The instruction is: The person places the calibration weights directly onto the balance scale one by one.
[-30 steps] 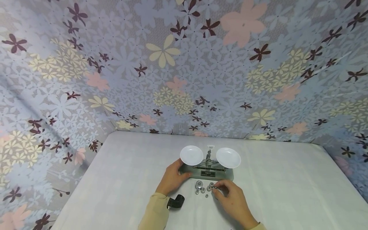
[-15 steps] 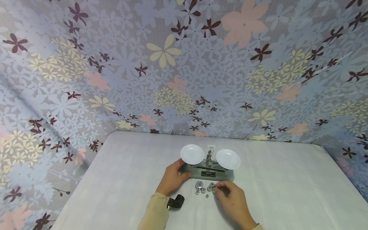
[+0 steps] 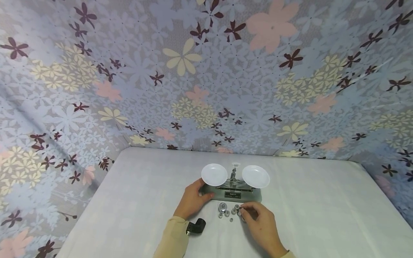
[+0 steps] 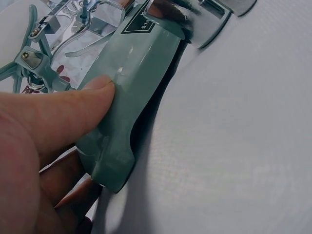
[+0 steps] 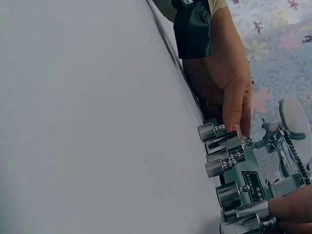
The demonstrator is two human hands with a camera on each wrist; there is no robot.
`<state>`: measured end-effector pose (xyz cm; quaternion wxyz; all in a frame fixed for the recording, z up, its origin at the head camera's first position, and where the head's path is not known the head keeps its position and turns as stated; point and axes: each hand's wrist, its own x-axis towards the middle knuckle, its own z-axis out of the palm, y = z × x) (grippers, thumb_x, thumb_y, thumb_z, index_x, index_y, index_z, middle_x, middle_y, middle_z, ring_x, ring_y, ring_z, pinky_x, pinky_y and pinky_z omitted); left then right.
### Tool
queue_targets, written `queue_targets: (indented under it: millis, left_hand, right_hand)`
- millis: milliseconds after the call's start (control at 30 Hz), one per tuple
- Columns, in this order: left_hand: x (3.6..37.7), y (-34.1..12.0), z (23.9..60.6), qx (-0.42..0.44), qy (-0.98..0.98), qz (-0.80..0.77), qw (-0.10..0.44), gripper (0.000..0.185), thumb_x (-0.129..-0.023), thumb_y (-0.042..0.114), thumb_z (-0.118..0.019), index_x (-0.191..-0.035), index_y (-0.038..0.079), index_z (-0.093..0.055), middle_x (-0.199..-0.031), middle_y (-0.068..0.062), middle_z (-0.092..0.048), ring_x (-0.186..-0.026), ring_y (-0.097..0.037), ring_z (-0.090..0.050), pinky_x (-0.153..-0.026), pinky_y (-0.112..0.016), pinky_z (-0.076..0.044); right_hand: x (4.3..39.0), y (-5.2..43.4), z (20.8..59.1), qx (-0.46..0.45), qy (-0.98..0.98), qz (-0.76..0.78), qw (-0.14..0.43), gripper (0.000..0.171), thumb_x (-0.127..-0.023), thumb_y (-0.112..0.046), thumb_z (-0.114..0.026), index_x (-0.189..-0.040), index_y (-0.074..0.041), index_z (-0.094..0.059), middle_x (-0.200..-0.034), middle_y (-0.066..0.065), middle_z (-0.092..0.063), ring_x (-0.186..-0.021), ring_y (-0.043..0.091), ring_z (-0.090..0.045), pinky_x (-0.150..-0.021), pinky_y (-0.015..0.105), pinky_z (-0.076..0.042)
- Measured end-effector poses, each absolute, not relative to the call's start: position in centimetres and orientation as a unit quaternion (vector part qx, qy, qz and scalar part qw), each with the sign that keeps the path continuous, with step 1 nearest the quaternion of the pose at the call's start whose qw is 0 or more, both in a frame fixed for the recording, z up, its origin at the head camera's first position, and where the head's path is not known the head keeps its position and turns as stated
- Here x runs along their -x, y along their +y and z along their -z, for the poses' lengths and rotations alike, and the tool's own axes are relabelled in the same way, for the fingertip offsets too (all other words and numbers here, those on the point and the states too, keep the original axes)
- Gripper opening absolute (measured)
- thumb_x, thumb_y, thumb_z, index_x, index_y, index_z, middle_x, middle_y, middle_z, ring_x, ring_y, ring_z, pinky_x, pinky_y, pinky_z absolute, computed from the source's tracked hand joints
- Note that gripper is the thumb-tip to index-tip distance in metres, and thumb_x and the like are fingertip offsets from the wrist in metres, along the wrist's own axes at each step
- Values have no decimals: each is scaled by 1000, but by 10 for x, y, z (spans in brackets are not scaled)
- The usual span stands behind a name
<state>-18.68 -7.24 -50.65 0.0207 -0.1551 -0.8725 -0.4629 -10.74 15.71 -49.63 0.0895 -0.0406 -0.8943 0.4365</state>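
A green-grey balance scale (image 3: pixel 232 195) with two white pans (image 3: pixel 214 174) stands mid-table. My left hand (image 3: pixel 202 192) grips the left end of its base, the thumb (image 4: pixel 73 107) pressed on top of the base (image 4: pixel 136 83) and the fingers curled under. Several small silver weights (image 3: pixel 222 207) stand in front of the scale. My right hand (image 3: pixel 242 211) pinches one small weight at the right of that cluster. In the right wrist view a fingertip (image 5: pixel 292 204) lies on that weight (image 5: pixel 248 212), with other weights (image 5: pixel 217 146) in a row beside it.
The scale stands on a white table (image 3: pixel 322 208) set into a corner of floral-papered walls (image 3: pixel 206 71). A black wrist camera (image 3: pixel 197 226) sits on my left sleeve. White tabletop stretches to the left and right of the scale.
Both hands stay where they were. The scale's pans rock slightly and sit nearly level now.
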Motion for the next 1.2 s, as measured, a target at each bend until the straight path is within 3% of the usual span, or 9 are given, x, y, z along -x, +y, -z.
queue_targets:
  millis: [800, 1200]
  left_hand:
    - [187, -72, 508, 154, -869, 470, 17, 59, -87, 19, -78, -140, 3, -57, -140, -14, -59, -134, -32, -51, -114, -49, -39]
    - [188, -72, 508, 150, -868, 474, 13, 59, -88, 20, -76, -141, 2, -56, -142, -14, -58, -135, -32, -50, -115, -49, -38]
  right_hand:
    - [105, 158, 490, 2, -885, -431, 177, 15, -85, -6, -79, -90, -20, -75, -89, -14, -69, -83, 4, -62, -76, 28, -54]
    - [104, 159, 478, -27, -865, -453, 212, 13, -83, -3, -79, -92, -13, -77, -86, -18, -68, -77, 3, -63, -72, 22, -52]
